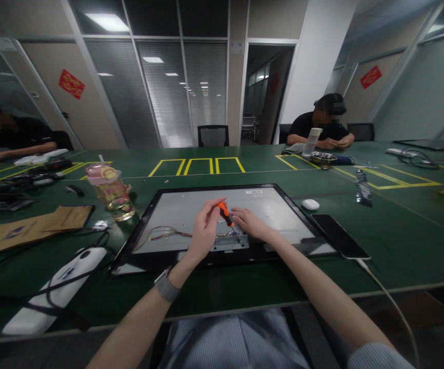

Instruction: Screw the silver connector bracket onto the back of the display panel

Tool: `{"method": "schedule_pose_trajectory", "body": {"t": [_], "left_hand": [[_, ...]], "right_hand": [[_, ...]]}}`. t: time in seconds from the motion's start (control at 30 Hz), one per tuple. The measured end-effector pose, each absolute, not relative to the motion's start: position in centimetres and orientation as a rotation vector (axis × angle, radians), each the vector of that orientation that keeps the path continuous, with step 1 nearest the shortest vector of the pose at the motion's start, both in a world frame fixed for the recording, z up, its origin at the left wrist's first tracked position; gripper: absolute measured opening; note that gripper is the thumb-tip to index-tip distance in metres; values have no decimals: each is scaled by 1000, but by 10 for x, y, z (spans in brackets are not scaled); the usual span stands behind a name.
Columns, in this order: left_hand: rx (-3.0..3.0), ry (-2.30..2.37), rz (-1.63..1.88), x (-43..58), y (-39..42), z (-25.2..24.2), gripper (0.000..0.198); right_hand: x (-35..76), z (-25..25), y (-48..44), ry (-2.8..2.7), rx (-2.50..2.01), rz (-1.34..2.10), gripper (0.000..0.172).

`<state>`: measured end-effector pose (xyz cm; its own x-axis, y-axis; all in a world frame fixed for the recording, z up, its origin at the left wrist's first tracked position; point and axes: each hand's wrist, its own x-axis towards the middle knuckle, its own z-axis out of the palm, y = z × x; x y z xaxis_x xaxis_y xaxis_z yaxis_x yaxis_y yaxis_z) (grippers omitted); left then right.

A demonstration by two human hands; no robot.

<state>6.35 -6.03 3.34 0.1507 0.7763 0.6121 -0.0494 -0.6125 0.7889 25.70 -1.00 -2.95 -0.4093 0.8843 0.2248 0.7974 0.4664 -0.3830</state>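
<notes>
A flat display panel [283, 210] with a black frame and grey back lies on the table in front of me. My left hand [205, 228] is closed on the handle of an orange and black screwdriver [225, 214]. The screwdriver leans, its shaft pointing down at a small circuit board [227, 236] on a metal bracket near the panel's close edge. Beside the shaft my right hand [250, 224] lies low over the panel, fingers stretched toward the screwdriver. Thin coloured wires [164, 233] run from the board to the left.
On the left stand a pink-lidded bottle [112, 192], a brown paper bag [33, 228] and a white power bank-like case [58, 292] with black cables. A phone [339, 236] on a cable and a white earbud case [310, 204] lie right. Two people [318, 123] sit across the table.
</notes>
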Motion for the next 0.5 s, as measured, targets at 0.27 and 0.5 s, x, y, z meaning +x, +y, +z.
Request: {"method": "schedule_pose_trajectory", "body": {"t": [0.27,0.5], "left_hand": [[1756,713,1598,65,-60,34,20],[1729,685,1511,63,-61,34,29]], "right_hand": [[257,-34,-8,-2295,-1408,296,42],[258,-33,-8,-2295,-1397,304,43]]}}
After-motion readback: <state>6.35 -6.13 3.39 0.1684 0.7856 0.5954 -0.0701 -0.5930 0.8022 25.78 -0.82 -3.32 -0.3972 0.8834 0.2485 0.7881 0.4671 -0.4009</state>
